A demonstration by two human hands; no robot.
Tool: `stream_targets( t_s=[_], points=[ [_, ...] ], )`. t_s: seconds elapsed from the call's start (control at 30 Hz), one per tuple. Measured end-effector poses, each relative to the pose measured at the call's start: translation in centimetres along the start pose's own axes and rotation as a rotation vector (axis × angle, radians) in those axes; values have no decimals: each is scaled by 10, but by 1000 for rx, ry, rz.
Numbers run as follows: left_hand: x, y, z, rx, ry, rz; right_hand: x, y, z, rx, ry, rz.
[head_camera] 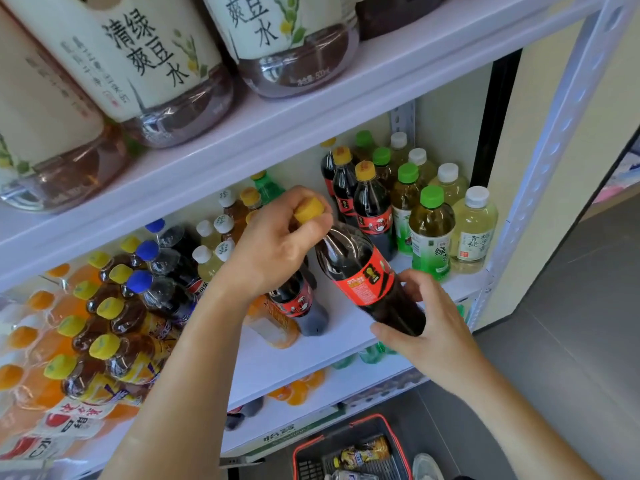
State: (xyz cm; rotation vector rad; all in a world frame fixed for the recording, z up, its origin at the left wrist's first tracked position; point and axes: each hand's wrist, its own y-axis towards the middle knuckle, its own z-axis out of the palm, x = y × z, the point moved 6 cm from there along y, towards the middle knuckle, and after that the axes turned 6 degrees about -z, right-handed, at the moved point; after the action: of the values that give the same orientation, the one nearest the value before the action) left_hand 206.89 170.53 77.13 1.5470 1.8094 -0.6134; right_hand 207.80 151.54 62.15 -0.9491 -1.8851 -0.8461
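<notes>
A dark cola bottle (363, 271) with a red label and a yellow cap (309, 209) is tilted over the white middle shelf (311, 351). My left hand (277, 247) grips it at the cap and neck. My right hand (426, 323) holds the bottle's lower end from below, fingers curled round it. Another cola bottle (298, 303) of the same kind stands on the shelf just behind my left wrist.
More cola bottles (370, 202), green-capped tea bottles (431, 233) and pale white-capped drinks (474, 230) stand at the shelf's right. Yellow-capped tea, blue-capped cola and orange drinks crowd the left. Large bottles (166, 74) sit on the upper shelf. A red basket (353, 455) lies on the floor below.
</notes>
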Motion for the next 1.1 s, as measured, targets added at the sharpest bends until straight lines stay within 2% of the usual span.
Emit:
stream_targets(
  t_s=[0.07,0.17,0.27,0.4,0.7,0.9,1.1],
  points=[
    [2,1,-1,51,-11,-1,-7,7,1,133,41,14],
    [0,2,3,91,-38,14,-10,15,2,174,61,17],
    [-5,3,8,105,-21,43,-13,22,7,136,71,3],
    [-5,8,9,86,207,68,-18,23,19,86,48,24],
    [16,45,-18,-120,554,0,11,51,9,-109,-74,-124],
    [49,92,-16,-238,755,-117,30,75,-9,-177,-82,-216],
    [76,128,-12,-207,858,-241,49,101,-16,-229,-85,-297]
  ],
)
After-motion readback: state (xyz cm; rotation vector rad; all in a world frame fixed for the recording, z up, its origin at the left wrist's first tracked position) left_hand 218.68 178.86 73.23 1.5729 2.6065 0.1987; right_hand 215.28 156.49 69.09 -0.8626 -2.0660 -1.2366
